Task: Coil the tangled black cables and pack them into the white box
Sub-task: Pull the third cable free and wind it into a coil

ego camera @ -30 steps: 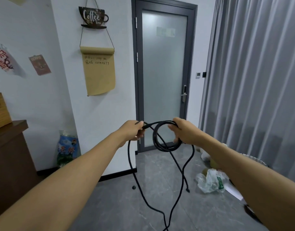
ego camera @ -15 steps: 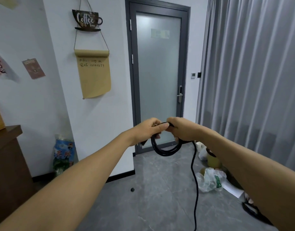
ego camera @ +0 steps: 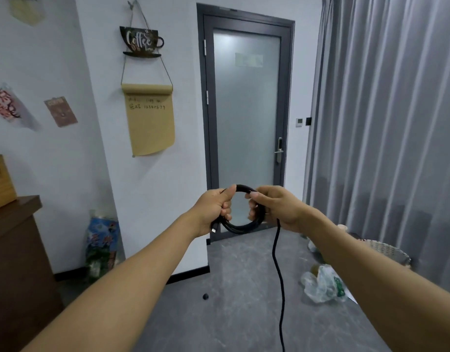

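A black cable (ego camera: 241, 226) is wound into a small round coil held up at chest height in front of the door. My left hand (ego camera: 216, 208) grips the coil's left side, with a plug end poking out below the fingers. My right hand (ego camera: 272, 208) grips the right side of the coil. One loose strand (ego camera: 280, 275) hangs from under my right hand down to the floor and out of the frame's bottom edge. No white box is in view.
A grey frosted-glass door (ego camera: 245, 123) stands ahead, grey curtains (ego camera: 386, 135) on the right. On the floor lie a plastic bag (ego camera: 323, 283), a wicker basket (ego camera: 386, 250) and a small black piece (ego camera: 205, 296). A brown cabinet (ego camera: 13, 250) stands at left.
My hands came together on the coil. The two long hanging loops seen a second ago are gathered up, leaving one strand hanging. The view shifted slightly.
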Demonstrator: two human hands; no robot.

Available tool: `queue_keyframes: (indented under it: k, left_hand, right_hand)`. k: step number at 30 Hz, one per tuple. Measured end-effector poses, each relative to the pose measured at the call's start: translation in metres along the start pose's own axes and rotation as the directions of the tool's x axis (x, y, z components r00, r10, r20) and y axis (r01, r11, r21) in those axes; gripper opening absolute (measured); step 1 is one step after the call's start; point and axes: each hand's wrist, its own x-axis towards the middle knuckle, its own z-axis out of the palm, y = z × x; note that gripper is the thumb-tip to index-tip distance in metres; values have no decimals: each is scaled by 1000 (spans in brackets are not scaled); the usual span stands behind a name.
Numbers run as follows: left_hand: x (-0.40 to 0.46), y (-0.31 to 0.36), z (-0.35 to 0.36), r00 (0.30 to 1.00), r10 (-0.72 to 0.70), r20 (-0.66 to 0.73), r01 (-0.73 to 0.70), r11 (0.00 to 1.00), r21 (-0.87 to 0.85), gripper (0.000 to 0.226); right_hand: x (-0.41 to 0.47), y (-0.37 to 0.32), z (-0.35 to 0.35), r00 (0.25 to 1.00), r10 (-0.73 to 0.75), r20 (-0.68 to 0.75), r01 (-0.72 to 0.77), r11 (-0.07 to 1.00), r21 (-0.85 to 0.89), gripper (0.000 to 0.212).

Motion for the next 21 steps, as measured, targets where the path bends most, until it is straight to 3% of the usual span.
queue_keyframes:
  k: [4,9,14,21]
  left_hand:
    - [-3,1,5,997,54,-58,-55,998,-29,26]
    - [-5,5,8,1000,-3,23,9,959,-283,37]
    - [-7,7,5,991,-61,120,106,905,-412,40]
    - [-7,2,1,995,-73,-63,51,950,-307,44]
  right_hand:
    - [11,-4,15,989,-71,-129,71,997,-9,21]
    - [19,-2,20,968,-144,-206,130,988,-82,26]
    - [22,0,24,969,-142,-200,122,986,-111,29]
    - [24,2,27,986,-99,-135,84,989,-119,27]
